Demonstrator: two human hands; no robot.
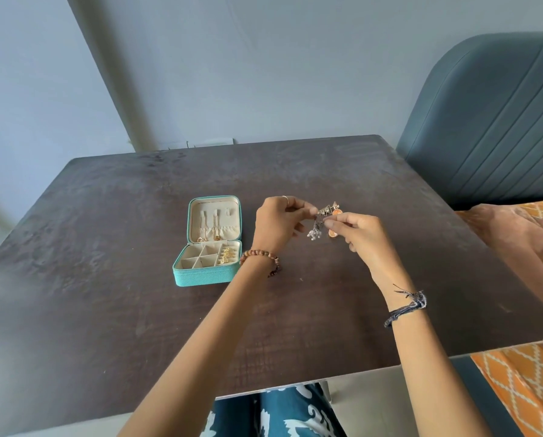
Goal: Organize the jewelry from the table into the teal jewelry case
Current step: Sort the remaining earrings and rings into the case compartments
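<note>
In the head view, the teal jewelry case lies open on the table, gold pieces in its right compartment and lid pocket. Just right of it, the left hand and right hand pinch tangled earrings with curled fingertips.

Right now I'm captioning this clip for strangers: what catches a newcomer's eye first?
Both hands, left hand and right hand, pinch a dangling jewelry cluster above the middle of the dark table. Left of them the teal jewelry case lies open, gold pieces already inside.
</note>
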